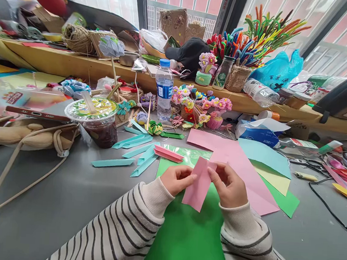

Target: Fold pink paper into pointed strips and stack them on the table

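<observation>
1. Looks onto a grey table below barred windows and a cluttered wooden ledge.
2. One small pink paper, held over one large green sheet toward the table's front edge; pinched on its left side by the left hand and near its upper right corner by the right hand, with no contact from hand to hand.
3. Could crease askew, probably from being gripped lower on the left than on the right.
4. Could wrinkle or tear if tugged outward from both sides at once.
5. Could end with soaked paper if jarred hard enough to tip one lidded cup, toward the table's back left corner.
6. Counted toward the back edge: one upright water bottle. Left of the paper: about eight turquoise folded strips, too overlapped for certainty, and apparently two coral strips.
7. Counted toward the right edge: one turquoise sheet, one yellow sheet, one smaller green sheet; also larger pink paper, one piece or two, cannot tell.
</observation>
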A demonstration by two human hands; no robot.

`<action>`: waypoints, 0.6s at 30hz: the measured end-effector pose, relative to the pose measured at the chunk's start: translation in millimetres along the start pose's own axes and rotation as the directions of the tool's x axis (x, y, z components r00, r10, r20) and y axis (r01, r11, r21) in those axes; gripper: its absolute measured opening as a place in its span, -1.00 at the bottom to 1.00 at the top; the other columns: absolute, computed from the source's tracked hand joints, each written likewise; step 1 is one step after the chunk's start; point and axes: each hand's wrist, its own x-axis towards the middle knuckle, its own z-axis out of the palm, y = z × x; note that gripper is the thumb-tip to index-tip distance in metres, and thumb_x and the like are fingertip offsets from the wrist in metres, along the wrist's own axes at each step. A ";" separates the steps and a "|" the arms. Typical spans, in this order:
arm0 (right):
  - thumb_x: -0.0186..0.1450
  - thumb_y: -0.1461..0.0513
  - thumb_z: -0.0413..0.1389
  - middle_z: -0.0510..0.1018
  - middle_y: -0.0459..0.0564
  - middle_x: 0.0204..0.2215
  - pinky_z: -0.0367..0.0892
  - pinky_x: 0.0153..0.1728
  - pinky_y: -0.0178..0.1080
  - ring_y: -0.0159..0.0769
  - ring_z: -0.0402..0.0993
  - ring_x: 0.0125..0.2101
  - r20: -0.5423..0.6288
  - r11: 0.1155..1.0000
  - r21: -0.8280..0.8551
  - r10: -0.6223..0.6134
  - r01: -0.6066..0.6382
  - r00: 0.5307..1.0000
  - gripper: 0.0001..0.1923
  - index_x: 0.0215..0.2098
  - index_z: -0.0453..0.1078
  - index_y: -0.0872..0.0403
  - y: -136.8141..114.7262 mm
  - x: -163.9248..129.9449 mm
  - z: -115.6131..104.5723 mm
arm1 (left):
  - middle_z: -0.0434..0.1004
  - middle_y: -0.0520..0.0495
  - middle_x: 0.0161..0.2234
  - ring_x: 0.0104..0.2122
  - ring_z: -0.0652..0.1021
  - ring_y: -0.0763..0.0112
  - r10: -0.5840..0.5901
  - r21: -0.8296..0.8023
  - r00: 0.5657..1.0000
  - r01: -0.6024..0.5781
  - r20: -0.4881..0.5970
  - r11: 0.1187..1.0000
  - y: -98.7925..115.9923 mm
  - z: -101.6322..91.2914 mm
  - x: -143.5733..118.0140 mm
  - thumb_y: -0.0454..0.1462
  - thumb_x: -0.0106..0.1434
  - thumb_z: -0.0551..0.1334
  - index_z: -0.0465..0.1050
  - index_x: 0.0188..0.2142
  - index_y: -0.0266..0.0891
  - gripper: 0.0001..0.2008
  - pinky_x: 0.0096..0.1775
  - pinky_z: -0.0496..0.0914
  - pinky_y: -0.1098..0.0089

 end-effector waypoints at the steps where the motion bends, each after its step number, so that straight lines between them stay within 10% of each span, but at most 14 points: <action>1: 0.07 0.17 0.06 0.45 -0.03 -0.51 0.34 -0.51 -0.28 -0.33 0.38 -0.52 -0.016 1.000 0.020 -0.006 0.006 1.000 -0.83 -0.39 0.32 0.10 -0.7 -0.5 0.2 | 0.46 -0.05 -0.53 -0.49 0.44 0.44 -0.008 -0.004 1.000 0.008 0.007 1.000 1.1 0.3 -0.5 -0.17 -0.13 0.26 0.42 -0.50 -0.36 -0.74 -0.41 0.31 0.44; 8: 0.09 0.19 0.05 0.46 -0.07 -0.57 0.31 -0.56 -0.32 -0.37 0.37 -0.58 0.091 0.994 -0.015 -0.106 0.108 0.990 -0.87 -0.46 0.36 0.10 -5.3 -4.0 4.3 | 0.32 0.05 -0.64 -0.57 0.36 0.54 0.040 0.013 0.998 -0.039 -0.046 0.999 4.6 -1.8 -0.6 -0.17 -0.10 0.24 0.37 -0.55 -0.35 -0.76 -0.51 0.25 0.50; 18: 0.07 0.27 0.08 0.49 -0.06 -0.56 0.33 -0.53 -0.34 -0.40 0.37 -0.60 -0.112 0.890 -0.332 -0.365 0.312 0.924 -0.93 -0.45 0.37 0.12 -7.4 -7.2 7.0 | 0.23 0.08 -0.68 -0.62 0.31 0.57 -0.041 -0.033 0.989 0.036 -0.139 0.999 -0.8 1.4 2.8 -0.13 -0.15 0.25 0.33 -0.64 -0.36 -0.71 -0.57 0.24 0.52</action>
